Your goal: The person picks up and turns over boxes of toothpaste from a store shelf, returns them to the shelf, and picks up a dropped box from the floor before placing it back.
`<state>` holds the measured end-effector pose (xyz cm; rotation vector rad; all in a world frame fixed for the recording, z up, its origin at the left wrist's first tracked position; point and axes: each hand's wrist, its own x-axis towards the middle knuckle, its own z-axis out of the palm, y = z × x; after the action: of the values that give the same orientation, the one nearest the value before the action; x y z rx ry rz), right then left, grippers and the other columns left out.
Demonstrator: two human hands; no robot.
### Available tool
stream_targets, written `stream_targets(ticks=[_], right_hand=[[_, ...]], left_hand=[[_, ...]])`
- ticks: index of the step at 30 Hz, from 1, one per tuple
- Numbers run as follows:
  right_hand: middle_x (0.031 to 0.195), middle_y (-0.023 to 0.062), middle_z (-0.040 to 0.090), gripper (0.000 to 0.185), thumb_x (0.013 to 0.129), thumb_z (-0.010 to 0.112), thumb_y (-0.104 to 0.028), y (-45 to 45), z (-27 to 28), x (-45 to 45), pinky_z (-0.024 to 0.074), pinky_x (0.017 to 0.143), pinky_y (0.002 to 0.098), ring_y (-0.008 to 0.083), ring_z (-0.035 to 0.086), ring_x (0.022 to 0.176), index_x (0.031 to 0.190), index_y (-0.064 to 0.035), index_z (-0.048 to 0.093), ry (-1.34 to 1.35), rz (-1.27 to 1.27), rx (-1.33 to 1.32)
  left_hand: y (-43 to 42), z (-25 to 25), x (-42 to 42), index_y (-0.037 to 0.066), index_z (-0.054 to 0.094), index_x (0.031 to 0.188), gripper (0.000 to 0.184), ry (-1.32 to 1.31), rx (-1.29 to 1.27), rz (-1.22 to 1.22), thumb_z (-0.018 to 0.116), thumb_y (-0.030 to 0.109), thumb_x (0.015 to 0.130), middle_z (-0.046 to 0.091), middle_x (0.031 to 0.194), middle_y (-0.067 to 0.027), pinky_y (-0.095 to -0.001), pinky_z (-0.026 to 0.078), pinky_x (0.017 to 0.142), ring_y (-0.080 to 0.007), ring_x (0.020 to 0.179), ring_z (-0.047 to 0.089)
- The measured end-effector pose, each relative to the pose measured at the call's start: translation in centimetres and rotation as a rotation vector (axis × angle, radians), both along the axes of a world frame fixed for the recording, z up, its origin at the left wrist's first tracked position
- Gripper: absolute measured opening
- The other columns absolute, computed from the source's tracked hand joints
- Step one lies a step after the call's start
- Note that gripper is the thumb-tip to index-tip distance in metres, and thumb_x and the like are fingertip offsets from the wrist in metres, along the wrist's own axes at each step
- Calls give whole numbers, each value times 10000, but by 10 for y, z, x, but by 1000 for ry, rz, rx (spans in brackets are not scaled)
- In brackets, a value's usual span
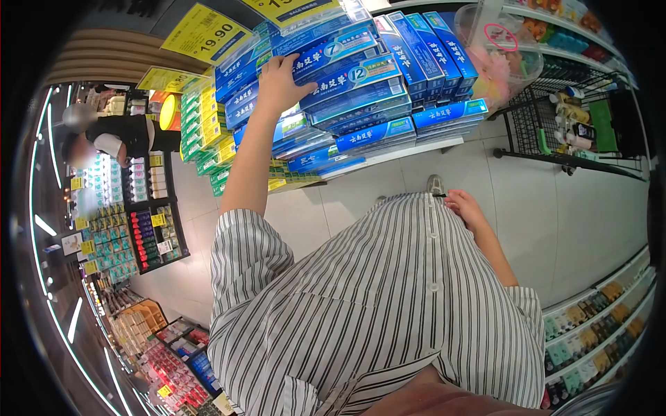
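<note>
My left hand (279, 84) rests on stacked blue toothpaste boxes (357, 75), its thumb spread away from the fingers. The fingertips touch a box (336, 54) marked 7, and the thumb lies by the box marked 12. None of the boxes is lifted from the pile. Lower down, my right hand (466, 210) hangs at the hem of the striped shirt (374, 277). Its fingers are curled, with a small dark thing (440, 195) at their tips that I cannot make out.
Yellow price signs (207, 35) stand over the pile. Green and yellow boxes (201, 128) are stacked to its left. A black shopping cart (534, 125) holding goods stands right. Another person (111, 135) is at far left, near stocked shelves (149, 208). More shelves (590, 326) line the lower right.
</note>
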<state>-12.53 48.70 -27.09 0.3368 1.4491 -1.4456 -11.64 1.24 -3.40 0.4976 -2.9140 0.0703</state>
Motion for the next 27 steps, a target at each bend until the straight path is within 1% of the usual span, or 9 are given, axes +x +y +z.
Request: stream_targets(ticks=[3,7,8,9,15,18,20,23,27], right_hand=[[972,45,650,309,919,606,-234,-2,-2,-1,489,735,226,89,578,769,1165,-53,559,2,12,0],[977,45,650,314,920,604,-234,-3,2,-1,483,733,223,87,573,769,1173,-53,561,11,14,21],[983,46,649,318,922,601,-238,-3,1,-1,479,737,220,86,572,777,1178,-53,561,18,21,23],[983,46,649,318,922,601,-238,-3,3,-1,479,737,220,86,572,777,1178,-53,561,15,19,23],[1039,47,643,376,931,578,-313,-11,67,-10,465,804,235,123,583,875,1220,-75,550,107,74,6],[1081,75,638,426,927,589,-310,-21,116,-16,471,797,246,120,588,889,1258,-50,527,167,34,-151],[1121,96,621,456,935,580,-293,-27,152,-18,486,783,262,129,598,915,1304,-44,483,125,-83,-547],[1137,99,608,447,945,561,-241,-41,185,-18,508,733,270,128,607,924,1322,-29,452,167,-29,-704],[1111,100,613,425,942,559,-207,-52,190,-15,519,688,264,135,618,913,1304,-9,457,411,109,-363]], left_hand=[[-1,-4,-3,56,541,1296,808,-86,18,56,820,457,652,505,1242,-187,-461,409,974,-354,1174,451],[6,-2,3,58,597,1192,737,113,137,-10,853,408,595,551,1139,-150,-442,386,979,-342,1111,488],[10,-2,6,32,601,1124,651,193,180,-33,881,282,592,589,1094,-156,-419,401,972,-331,1074,513],[17,2,10,32,601,1124,651,190,181,-34,881,282,592,589,1094,-156,-419,401,972,-331,1074,513],[77,17,58,69,599,1095,608,402,253,-99,877,191,569,569,1101,-140,-423,408,935,-333,1069,505],[108,17,84,78,603,1102,620,349,383,-189,870,157,547,559,1101,-134,-413,403,943,-323,1063,506],[128,14,95,88,616,1101,619,318,406,-268,852,143,532,556,1085,-115,-403,431,897,-313,1026,523],[153,6,105,97,621,1092,600,270,443,-329,844,157,538,560,1072,-97,-407,450,863,-305,995,540],[171,-10,114,101,613,1098,611,214,535,-341,848,183,541,563,1070,-85,-407,448,868,-299,994,545]])
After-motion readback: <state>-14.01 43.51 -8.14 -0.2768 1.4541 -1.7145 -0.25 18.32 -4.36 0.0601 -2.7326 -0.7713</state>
